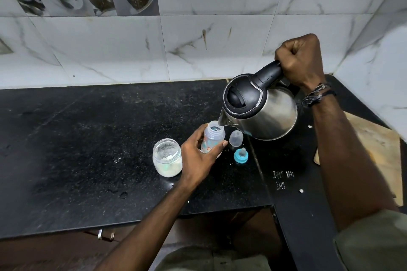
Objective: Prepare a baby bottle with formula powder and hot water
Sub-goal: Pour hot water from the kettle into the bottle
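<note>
— Where's the baby bottle (212, 137) right now?

— Standing upright on the black counter (88, 138), open at the top, near the seam where the two slabs meet. The left hand (198, 160) is wrapped round its lower half, thumb on one side, fingers on the other.

— And the kettle (259, 109)?

— Steel, black lid and handle. The right hand (300, 61) has a full fist closed round the handle and holds it tilted, spout right over the bottle's mouth. Whether water is running, I can't make out from here.

— The rest of the bottle parts?

— Just to the right of the bottle: the clear cap (236, 138) stands on the counter, and nearer to us the blue ring with its teat (241, 155).

— Formula?

— A clear jar (167, 158), lid off, white powder in the bottom, just left of the holding hand. Some white specks lie scattered on the counter around it. Behind everything is a marbled tile wall (220, 28).
</note>
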`<state>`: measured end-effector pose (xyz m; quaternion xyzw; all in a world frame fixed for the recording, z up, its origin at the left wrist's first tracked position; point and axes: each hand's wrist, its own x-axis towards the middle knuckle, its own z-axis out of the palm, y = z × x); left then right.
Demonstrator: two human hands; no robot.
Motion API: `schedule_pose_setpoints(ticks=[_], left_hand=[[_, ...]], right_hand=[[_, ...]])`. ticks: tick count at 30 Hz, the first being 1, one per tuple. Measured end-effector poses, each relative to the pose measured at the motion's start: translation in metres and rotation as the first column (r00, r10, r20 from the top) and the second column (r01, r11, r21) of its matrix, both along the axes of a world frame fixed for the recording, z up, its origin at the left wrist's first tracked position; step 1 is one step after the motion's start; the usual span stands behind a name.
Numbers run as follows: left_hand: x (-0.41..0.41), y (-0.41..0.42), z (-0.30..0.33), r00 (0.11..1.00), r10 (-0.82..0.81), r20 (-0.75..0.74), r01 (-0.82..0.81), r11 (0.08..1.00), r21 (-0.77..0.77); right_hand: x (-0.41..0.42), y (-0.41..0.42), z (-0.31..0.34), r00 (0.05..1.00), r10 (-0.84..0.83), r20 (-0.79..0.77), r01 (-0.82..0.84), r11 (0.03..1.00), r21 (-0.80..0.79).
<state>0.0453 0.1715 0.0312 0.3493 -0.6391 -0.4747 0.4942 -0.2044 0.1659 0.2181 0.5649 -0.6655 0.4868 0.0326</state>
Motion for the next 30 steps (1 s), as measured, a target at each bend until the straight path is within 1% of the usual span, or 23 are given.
schedule_pose_setpoints(ticks=[7,17,21,30], left_hand=[[0.002,0.002,0.006,1.0,-0.018,-0.001,0.018,0.999,-0.027],[0.003,0.0,0.003,1.0,-0.001,0.027,0.003,0.999,-0.044],[0.002,-0.001,0.001,0.999,0.008,0.033,-0.007,1.0,-0.017],[0.001,-0.001,-0.006,0.999,0.021,0.049,-0.021,1.0,-0.004]], right_hand=[[0.002,-0.001,0.004,0.999,-0.003,-0.042,0.003,1.0,0.003],[0.003,-0.004,0.007,0.997,-0.004,-0.081,0.004,1.0,0.002],[0.004,-0.004,0.007,0.996,-0.012,-0.088,0.013,1.0,0.011],[0.01,-0.005,0.011,0.987,-0.016,-0.16,0.018,1.0,0.014]])
